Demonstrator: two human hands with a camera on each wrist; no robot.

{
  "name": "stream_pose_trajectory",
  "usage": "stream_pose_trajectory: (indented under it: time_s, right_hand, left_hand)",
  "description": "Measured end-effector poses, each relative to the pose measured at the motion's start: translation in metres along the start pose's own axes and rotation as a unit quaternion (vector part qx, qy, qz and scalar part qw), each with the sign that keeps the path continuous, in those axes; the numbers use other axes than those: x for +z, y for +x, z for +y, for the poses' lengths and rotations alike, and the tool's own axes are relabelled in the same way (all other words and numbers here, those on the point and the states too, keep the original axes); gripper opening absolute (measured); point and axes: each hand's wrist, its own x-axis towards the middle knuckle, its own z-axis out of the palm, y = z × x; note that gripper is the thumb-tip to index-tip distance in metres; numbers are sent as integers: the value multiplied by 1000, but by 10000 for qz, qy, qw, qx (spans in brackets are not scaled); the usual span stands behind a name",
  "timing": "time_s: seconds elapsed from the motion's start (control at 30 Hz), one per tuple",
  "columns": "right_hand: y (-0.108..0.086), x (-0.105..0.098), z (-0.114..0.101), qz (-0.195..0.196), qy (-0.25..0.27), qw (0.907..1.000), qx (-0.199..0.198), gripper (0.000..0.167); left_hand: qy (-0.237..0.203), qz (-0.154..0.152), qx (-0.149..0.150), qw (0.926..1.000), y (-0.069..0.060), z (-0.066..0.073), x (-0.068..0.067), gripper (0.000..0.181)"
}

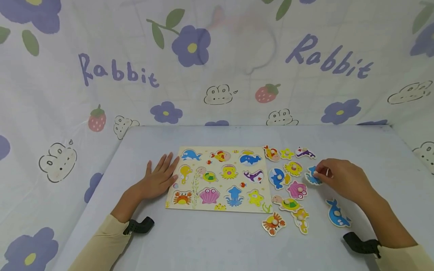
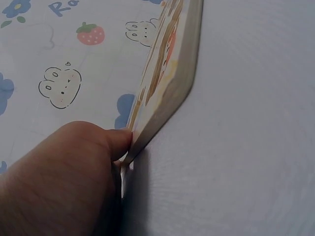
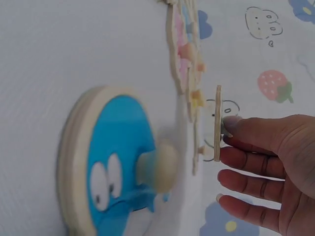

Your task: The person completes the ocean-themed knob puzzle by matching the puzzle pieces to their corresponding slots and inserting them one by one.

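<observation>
The blue squid puzzle piece [image 1: 312,177] is pinched by its knob in the right hand [image 1: 342,178], kinda just off the table [image 1: 203,241], near the yellow octopus piece [image 1: 290,171]. The puzzle board's [image 1: 222,188] left edge is touched by the left hand [image 1: 158,181], fingers spread.

A white sheet [image 1: 190,94] hangs behind the far edge of a pale, bluish-white table [image 1: 203,244] and also along its left and right sides. Its print shows purple flowers [image 1: 166,113] with yellow centres, green leaves [image 1: 175,18], red strawberries [image 1: 97,120], outlined rabbit faces [image 1: 218,95] and the purple word "Rabbit" at far left and far right. Soft, fairly even light falls across the sheet and tabletop.
</observation>
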Motion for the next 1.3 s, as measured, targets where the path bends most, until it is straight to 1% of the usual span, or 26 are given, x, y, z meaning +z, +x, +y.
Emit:
stream_pose_trajectory:
  time_s: [0.13, 0.27, 0.37, 0.47, 0.7, 0.93, 1.13, 1.3]
  right_hand:
    - [-2, -7, -10, 61, -112, 9999, -88, 25]
    - [-5, -13, -27, 206, -217, 9993, -233, 26]
    - [-8, -16, -41, 363, -277, 9981, -417, 25]
    - [-9, -18, -54, 473, -354, 9964, -606, 23]
    - [-3, -22, -90, 496, -448, 9919, -1081, 21]
    - [4, -14, -122, 444, -498, 9859, -1533, 19]
    - [13, -2, -143, 383, -641, 9780, -1948, 16]
    - [19, 7, -157, 97, -708, 9743, -2136, 14]
  left_hand:
    - [-29, -2, 12, 10000, 0, 1, -2, 70]
    - [68, -35, 9, 10000, 1, 3, -7, 71]
    - [117, -89, -18, 9999, 3, 2, -8, 72]
    - [46, -104, -13, 9999, 2, 2, -9, 73]
    - [53, -8, 4, 10000, 0, -1, -7, 74]
    - [78, 108, 70, 9999, 0, -5, -4, 76]
    - [-18, 95, 87, 9999, -2, -4, -5, 75]
    - [-15, 161, 123, 9998, -2, -4, -5, 76]
